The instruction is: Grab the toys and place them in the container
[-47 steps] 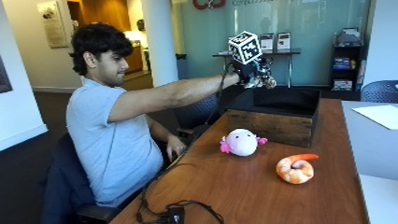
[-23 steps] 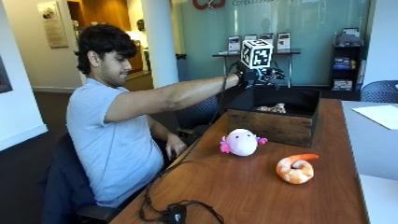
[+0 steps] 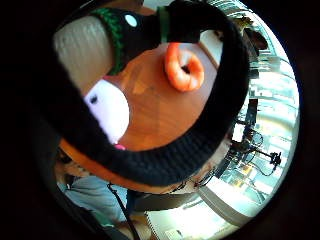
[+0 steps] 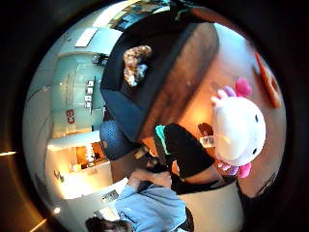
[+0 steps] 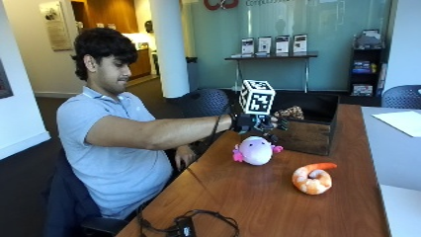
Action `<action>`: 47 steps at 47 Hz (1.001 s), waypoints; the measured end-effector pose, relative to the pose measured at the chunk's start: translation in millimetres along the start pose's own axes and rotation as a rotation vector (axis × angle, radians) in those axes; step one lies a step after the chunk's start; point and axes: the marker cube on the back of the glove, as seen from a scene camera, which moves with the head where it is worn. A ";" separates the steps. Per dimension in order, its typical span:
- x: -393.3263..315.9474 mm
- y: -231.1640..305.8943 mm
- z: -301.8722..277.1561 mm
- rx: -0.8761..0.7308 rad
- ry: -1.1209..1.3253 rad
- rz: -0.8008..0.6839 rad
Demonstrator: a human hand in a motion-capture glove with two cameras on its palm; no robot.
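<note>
No text or label is legible; red lettering on the glass wall (image 5: 276, 29) is cut off.

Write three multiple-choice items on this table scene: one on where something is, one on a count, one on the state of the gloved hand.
1. Where does the brown plush toy lie?
A. On the table beside the shrimp
B. Inside the dark container
C. On the person's lap

2. How many toys lie out on the wooden table, outside the container?
A. One
B. Two
C. Four

3. What is the gloved right hand doing?
A. Hovering just above the pink-and-white plush, holding nothing
B. Gripping the orange shrimp toy
C. Resting flat on the table

Answers: 1 B, the brown toy shows over the container's rim in the outside view. 2 B, only the pink-and-white plush and the shrimp lie on the wood. 3 A, the hand is over the plush and no toy is in it.
</note>
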 end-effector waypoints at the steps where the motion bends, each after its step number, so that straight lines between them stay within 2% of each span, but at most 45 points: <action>1: 2.6 1.3 4.2 -0.005 -0.004 0.004; 9: 6.7 6.0 37.6 -0.034 0.002 -0.009; 16: 8.9 4.9 79.1 -0.035 0.136 -0.026; 18: 5.9 1.3 93.0 0.010 0.202 -0.044; 22: -2.2 -4.8 100.2 0.196 0.256 -0.084; 25: -7.3 -7.3 93.2 0.260 0.218 -0.106; 33: -14.2 -9.7 57.4 0.252 0.115 -0.119; 47: -32.3 -3.7 -50.6 0.354 0.027 -0.088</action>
